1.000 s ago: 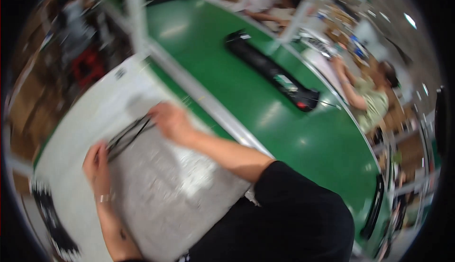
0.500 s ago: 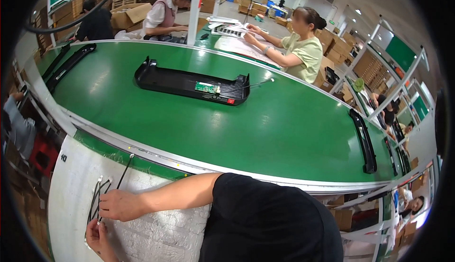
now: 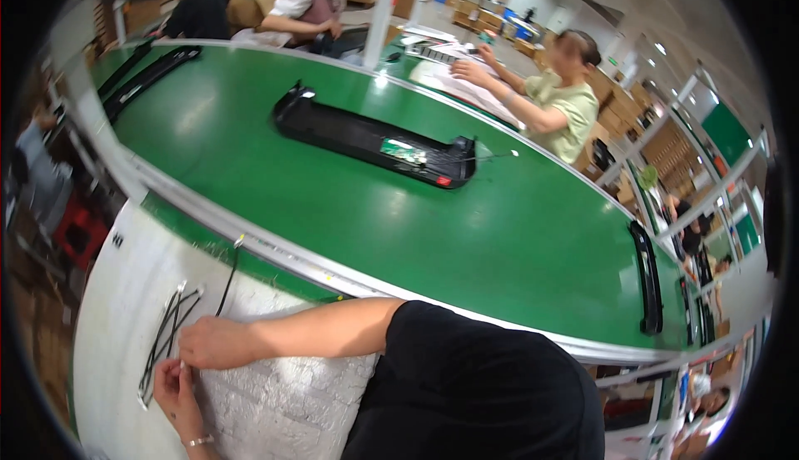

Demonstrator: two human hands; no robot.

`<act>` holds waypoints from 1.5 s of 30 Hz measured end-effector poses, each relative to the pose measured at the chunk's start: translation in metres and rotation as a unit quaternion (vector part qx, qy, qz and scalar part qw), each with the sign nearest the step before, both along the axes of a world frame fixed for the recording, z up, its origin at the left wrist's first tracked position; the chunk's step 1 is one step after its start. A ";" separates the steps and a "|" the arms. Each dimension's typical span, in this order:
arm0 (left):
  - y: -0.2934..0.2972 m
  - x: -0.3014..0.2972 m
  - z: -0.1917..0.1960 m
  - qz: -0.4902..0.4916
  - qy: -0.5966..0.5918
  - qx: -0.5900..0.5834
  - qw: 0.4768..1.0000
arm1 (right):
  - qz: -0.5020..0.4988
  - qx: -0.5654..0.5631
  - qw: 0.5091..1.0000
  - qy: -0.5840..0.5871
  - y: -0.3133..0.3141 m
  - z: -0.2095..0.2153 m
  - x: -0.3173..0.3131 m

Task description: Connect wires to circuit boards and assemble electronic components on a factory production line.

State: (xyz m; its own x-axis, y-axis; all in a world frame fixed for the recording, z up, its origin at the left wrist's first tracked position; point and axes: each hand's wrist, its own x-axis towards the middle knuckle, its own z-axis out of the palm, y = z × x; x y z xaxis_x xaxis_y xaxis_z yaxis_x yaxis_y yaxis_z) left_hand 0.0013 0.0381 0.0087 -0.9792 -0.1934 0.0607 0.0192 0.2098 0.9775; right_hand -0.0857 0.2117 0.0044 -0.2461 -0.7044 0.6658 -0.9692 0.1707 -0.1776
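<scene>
A thin black cable (image 3: 229, 281) with a white plug at its far end runs down into my right hand (image 3: 210, 342). The fingers of that hand are closed around it, and its lower stretch is hidden. Just below, my left hand (image 3: 177, 393) has thumb and fingers pinched at a small whitish end beside the right fingertips; it looks like the same cable's other end. To the left of both hands, several loose black cables (image 3: 153, 358) with white plugs lie bunched on the white foam-like work surface (image 3: 108, 319).
Beyond a metal rail (image 3: 275, 260) runs a green conveyor belt (image 3: 333, 219). A long black plastic housing (image 3: 358, 140) with a green circuit board (image 3: 403, 151) lies on it. More black housings (image 3: 646, 281) are at both ends. A co-worker in light green (image 3: 562, 111) sits across.
The whole view has shifted, with the belt scene lower right. My hands have come slightly away from the loose cables, still close together. Across the belt, one co-worker's head has lifted.
</scene>
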 end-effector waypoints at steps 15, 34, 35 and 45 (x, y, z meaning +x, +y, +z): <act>-0.013 0.005 0.029 0.119 0.152 -0.500 0.844 | -0.121 0.027 0.992 -0.009 0.009 0.055 -0.010; -0.045 -0.022 0.003 0.269 0.121 -0.456 0.840 | -0.537 0.260 0.800 -0.061 0.026 0.056 -0.336; -0.044 -0.023 0.004 0.260 0.127 -0.446 0.847 | -0.545 0.275 0.789 -0.069 0.031 0.057 -0.331; -0.053 -0.008 0.004 0.305 0.081 -0.466 0.827 | -0.402 0.243 0.883 0.011 0.150 0.147 -0.127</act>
